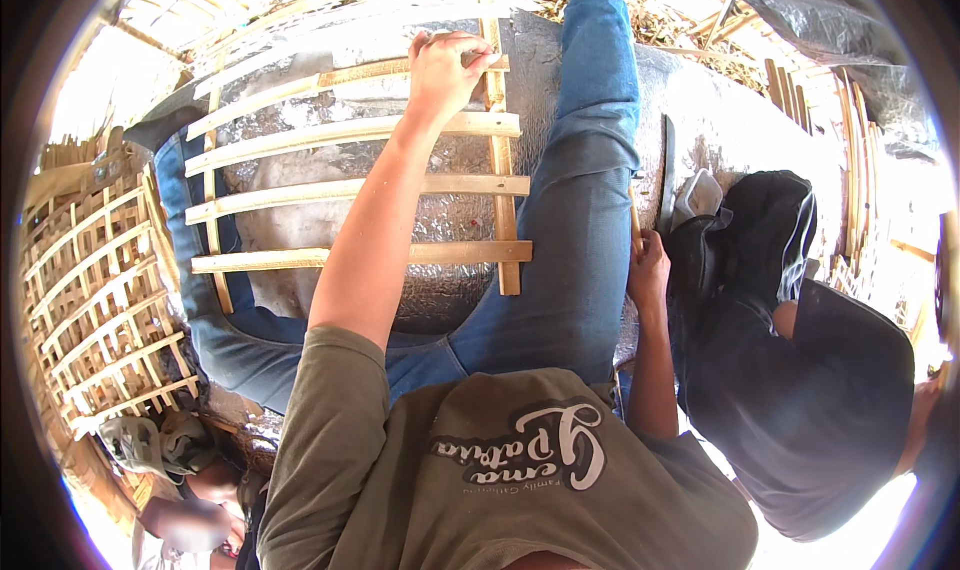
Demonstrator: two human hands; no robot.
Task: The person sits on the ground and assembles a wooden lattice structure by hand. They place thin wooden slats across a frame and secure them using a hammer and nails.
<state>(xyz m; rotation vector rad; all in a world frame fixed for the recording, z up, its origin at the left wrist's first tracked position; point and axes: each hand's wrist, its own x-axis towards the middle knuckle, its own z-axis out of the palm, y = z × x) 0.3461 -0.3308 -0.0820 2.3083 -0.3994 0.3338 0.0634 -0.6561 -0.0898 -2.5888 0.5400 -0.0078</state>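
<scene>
A ladder-like frame of pale bamboo slats [330, 142] lies across and between my outstretched legs, its crosspieces resting on two long rails. My left hand [440, 75] is over the frame's far right part, fingers curled at the joint between a slat and the right rail [505, 205]. Whatever its fingertips pinch there is too small to make out. Low beside my right thigh, my right hand [650, 268] is closed round a thin wooden stick [635, 215], whose lower end the hand hides.
Silvery foil sheeting [440, 295] covers the ground. At the left stands a bamboo lattice [95, 290]. A person in dark clothes [800, 390] sits close on my right, beside a long dark strip [668, 170]. Another person [195, 520] is at the lower left. Bamboo pieces [855, 170] stand far right.
</scene>
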